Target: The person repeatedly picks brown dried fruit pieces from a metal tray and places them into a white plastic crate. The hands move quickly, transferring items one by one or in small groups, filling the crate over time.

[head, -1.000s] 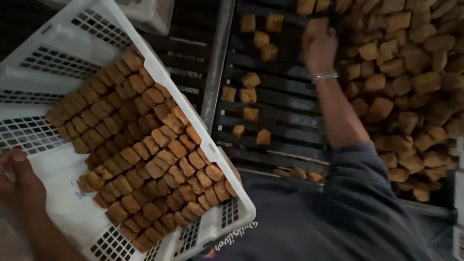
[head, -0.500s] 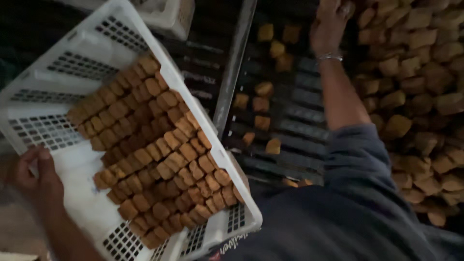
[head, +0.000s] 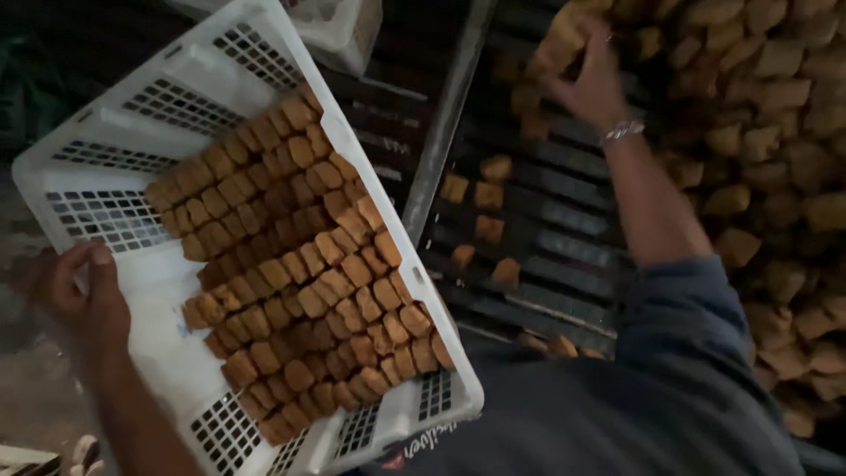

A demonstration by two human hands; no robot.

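My left hand [head: 84, 295] grips the near left rim of a white perforated plastic crate [head: 132, 106] that is tilted toward me. Rows of several brown fried cubes [head: 300, 273] fill the crate's right half. My right hand [head: 586, 84], with a bracelet at the wrist, reaches far out to the top of the view and closes on brown cubes [head: 555, 48] at the edge of a big heap [head: 775, 150]. Its fingers are partly hidden among the pieces.
A dark slatted rack [head: 564, 220] holds a few loose cubes [head: 480, 189] between crate and heap. A metal bar [head: 445, 132] runs along the crate's right side. Another white crate [head: 339, 26] sits at the top. My dark sleeve [head: 696, 353] fills the lower right.
My right hand has reached farther up and right into the heap. The crate has shifted right and nearer in view, with my left hand staying on its rim.
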